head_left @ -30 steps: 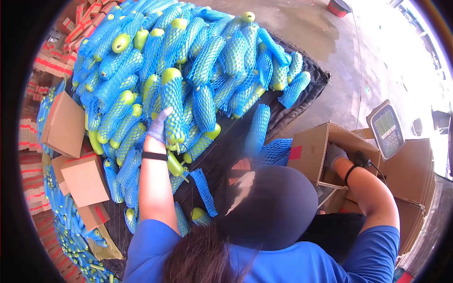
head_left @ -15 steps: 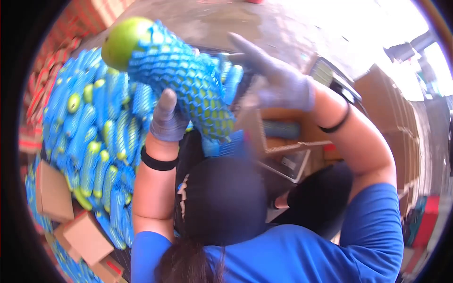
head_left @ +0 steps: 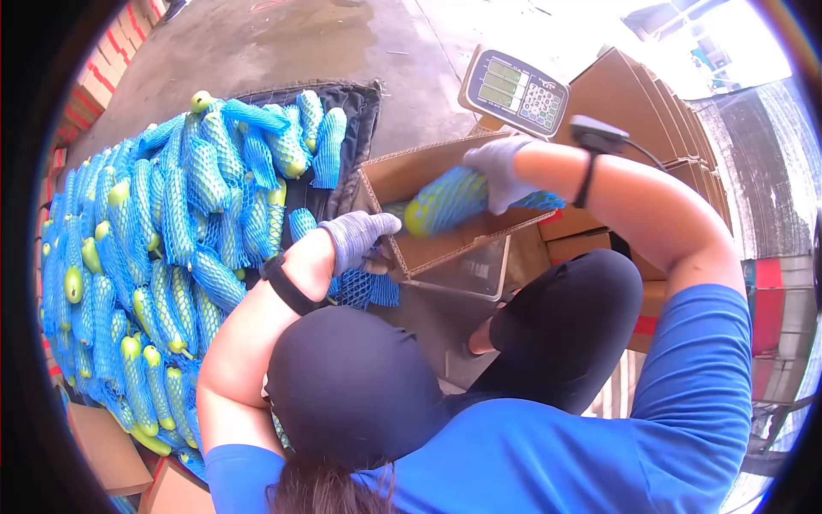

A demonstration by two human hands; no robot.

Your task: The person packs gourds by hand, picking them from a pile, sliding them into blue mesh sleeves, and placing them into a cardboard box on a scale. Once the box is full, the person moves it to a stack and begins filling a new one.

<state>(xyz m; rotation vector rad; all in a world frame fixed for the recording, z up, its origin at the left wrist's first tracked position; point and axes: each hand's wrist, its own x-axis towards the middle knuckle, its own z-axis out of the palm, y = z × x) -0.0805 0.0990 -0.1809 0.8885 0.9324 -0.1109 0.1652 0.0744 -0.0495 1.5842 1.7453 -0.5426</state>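
My gloved right hand (head_left: 499,171) is wrapped round a green gourd in blue foam netting (head_left: 445,201), held over the open cardboard box (head_left: 419,163). The gourd lies tilted, its bare green end towards my left hand. My gloved left hand (head_left: 360,240) is at the box's left corner, thumb stretched towards the gourd, with its lower fingers partly hidden against the box edge. Blue netting (head_left: 368,289) lies just below that hand. Under the box is a scale platform (head_left: 467,272).
A scale display (head_left: 515,92) stands behind the box. Many netted gourds (head_left: 175,223) are heaped at the left on a dark cloth (head_left: 364,120). Large cartons (head_left: 616,98) stand at the right, and smaller boxes (head_left: 107,445) at the lower left.
The netted gourd has moved from above the heap down to the box. My right hand has closed on it; my left hand has come away to the box's corner. The view has shifted.
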